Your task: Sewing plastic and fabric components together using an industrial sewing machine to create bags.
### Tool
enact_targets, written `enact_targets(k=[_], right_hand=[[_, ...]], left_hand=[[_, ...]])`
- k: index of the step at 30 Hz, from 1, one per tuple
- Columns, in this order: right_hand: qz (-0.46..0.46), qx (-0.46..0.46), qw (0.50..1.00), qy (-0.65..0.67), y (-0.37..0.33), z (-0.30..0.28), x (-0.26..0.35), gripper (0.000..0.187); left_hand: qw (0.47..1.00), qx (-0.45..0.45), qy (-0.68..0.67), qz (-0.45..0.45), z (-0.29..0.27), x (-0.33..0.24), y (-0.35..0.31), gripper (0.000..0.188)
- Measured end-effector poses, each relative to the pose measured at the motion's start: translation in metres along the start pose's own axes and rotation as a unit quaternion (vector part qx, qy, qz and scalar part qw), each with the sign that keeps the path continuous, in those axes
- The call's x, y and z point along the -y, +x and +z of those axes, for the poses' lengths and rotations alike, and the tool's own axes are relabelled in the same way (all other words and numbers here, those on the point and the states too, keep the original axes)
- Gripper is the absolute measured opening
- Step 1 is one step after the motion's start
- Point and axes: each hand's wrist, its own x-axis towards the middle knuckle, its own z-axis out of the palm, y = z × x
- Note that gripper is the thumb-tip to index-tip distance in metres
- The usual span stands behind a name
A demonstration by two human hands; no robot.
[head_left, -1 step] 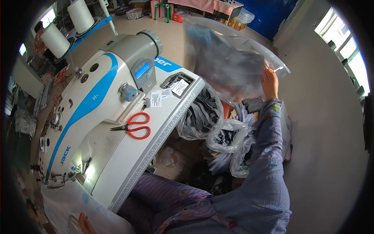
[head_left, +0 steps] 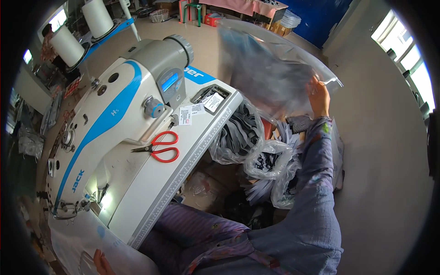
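Note:
Stretched out to the far right, my right hand is closed on the edge of a big clear plastic bag, which hangs spread and blurred, with something dark showing through it. At the lower left edge, my left hand shows only some straight fingers, beside a whitish translucent plastic sheet draped over the front of the sewing machine table. The white and blue sewing machine stands between my hands. Red-handled scissors lie on the table, and a small label is near them.
Below the raised bag stand clear bags of dark grey strips and small dark pieces. A grey wall runs along the right. White thread cones rise behind the machine. Another person is at the far left.

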Motion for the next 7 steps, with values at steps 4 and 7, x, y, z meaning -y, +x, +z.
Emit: enact_targets(k=[4, 7], right_hand=[[-0.036, 0.062, 0.997, -0.033, 0.009, 0.056, 0.041, 0.026], [-0.064, 0.113, 0.99, -0.047, -0.025, 0.166, 0.063, 0.033]], left_hand=[[0.998, 0.024, -0.053, -0.002, 0.01, 0.011, 0.002, 0.037], [0.985, 0.065, -0.157, 0.01, -0.003, 0.034, 0.001, 0.034]])
